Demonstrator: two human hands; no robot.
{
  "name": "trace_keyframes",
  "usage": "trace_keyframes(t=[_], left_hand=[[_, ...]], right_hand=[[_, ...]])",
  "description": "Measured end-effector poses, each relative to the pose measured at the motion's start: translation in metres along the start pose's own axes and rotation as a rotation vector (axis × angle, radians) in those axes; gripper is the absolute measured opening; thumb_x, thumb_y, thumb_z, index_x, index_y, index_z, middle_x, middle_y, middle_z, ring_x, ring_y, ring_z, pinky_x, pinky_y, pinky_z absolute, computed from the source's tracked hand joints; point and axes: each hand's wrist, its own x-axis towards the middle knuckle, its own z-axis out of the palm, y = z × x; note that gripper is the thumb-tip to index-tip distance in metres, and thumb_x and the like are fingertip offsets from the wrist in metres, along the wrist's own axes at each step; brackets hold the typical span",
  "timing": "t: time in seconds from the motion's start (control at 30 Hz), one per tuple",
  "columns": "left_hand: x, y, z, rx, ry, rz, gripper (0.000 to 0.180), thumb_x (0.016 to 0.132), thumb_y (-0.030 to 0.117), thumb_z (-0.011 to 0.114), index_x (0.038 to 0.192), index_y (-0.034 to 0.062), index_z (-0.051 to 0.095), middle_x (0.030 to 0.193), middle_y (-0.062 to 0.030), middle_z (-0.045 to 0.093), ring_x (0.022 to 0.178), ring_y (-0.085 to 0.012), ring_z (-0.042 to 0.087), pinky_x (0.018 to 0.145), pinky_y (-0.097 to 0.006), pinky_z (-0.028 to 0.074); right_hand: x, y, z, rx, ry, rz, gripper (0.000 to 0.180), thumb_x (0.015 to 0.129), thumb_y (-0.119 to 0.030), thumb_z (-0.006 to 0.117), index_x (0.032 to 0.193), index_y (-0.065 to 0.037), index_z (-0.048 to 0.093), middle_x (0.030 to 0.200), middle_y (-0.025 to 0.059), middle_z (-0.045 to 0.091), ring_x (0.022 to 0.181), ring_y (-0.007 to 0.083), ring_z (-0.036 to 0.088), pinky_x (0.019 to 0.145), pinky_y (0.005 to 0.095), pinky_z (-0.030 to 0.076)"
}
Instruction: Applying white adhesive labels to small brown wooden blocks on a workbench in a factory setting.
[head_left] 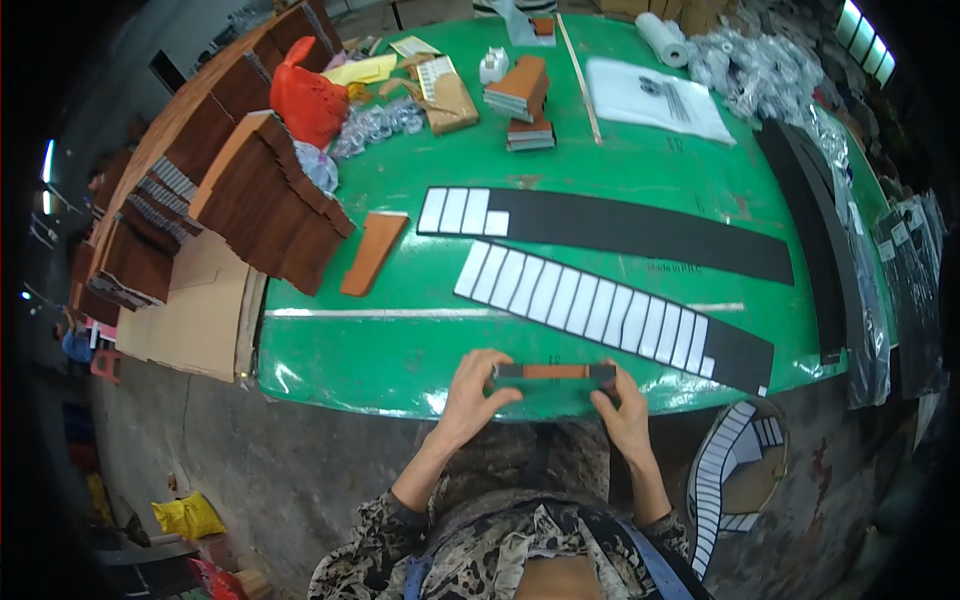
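Note:
Near the table's front edge I hold a narrow brown piece with dark grey ends (556,371), seen edge-on. My left hand (474,398) is closed on its left end, and my right hand (627,412) grips its right end. Just beyond my hands lies a black strip (738,360) largely covered with a row of white rectangles. Behind it is a second black strip (640,231) with a few white rectangles at its left end. A tapered orange-brown piece (376,252) lies flat to the left of the strips.
Stacks of brown pieces (270,190) stand at the left on cardboard (185,310). A red plastic bag (305,100), a small pile of brown pieces (520,92) and a white sheet (650,100) lie farther back. Long black strips (815,220) line the right side. A round bin (755,480) stands below.

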Motion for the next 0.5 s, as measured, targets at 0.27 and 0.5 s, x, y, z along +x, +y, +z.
trace_keyframes(t=[0.27, 0.5], left_hand=[[-0.006, -0.015, -0.033, -0.749, 0.072, -0.435, 0.028, 0.083, 0.007, 0.064, 0.109, -0.0008, 0.056, 0.092, -0.0060, 0.060, 0.079, -0.0122, 0.058, 0.066, -0.025, 0.048], [0.071, 0.027, -0.020, -1.181, 0.237, -0.522, 0.017, 0.089, 0.013, 0.059, 0.102, 0.0032, 0.054, 0.089, -0.0036, 0.058, 0.071, -0.0106, 0.057, 0.065, -0.026, 0.051]], right_hand=[[0.053, -0.071, 0.002, 0.714, 0.037, 0.151, 0.040, 0.086, -0.005, 0.059, 0.123, 0.003, 0.047, 0.106, 0.0085, 0.057, 0.098, 0.0159, 0.054, 0.085, 0.0310, 0.046], [0.134, -0.128, 0.036, 0.749, -0.247, 0.145, 0.043, 0.087, -0.010, 0.060, 0.125, 0.003, 0.043, 0.112, 0.0076, 0.056, 0.101, 0.0146, 0.054, 0.087, 0.0294, 0.044]])
